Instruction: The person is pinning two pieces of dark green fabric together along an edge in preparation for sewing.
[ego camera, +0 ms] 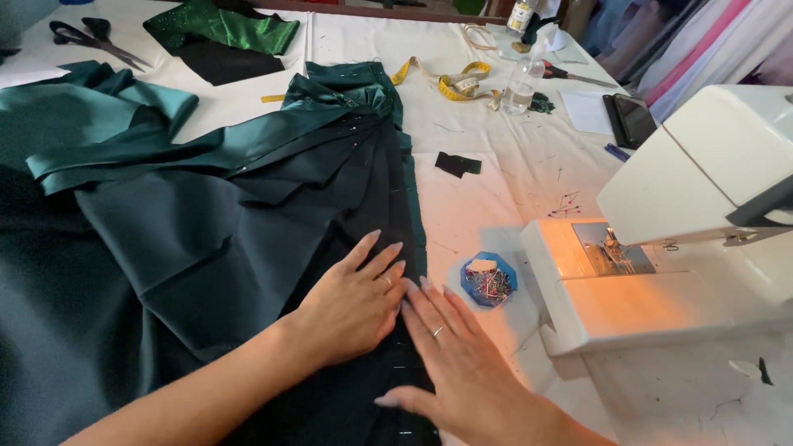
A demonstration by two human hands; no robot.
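Pressing flat on the dark green shiny pleated cloth (248, 206) spread over the white tabletop (496, 190), left hand (351, 306) and right hand (458, 363) with fingers stretched out, holding nothing, pleats already pinned, sewing at the white sewing machine (661, 248) not yet begun.

A cream-covered worktable (496, 198) fills the room, pale garments (694, 41) hanging beyond it.

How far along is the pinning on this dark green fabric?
Done: the pleated green fabric already carries pins up its right edge. In hand: left hand and right hand lie flat on that edge, empty. Left: the sewing machine holds no fabric; the pin dish sits beside it.
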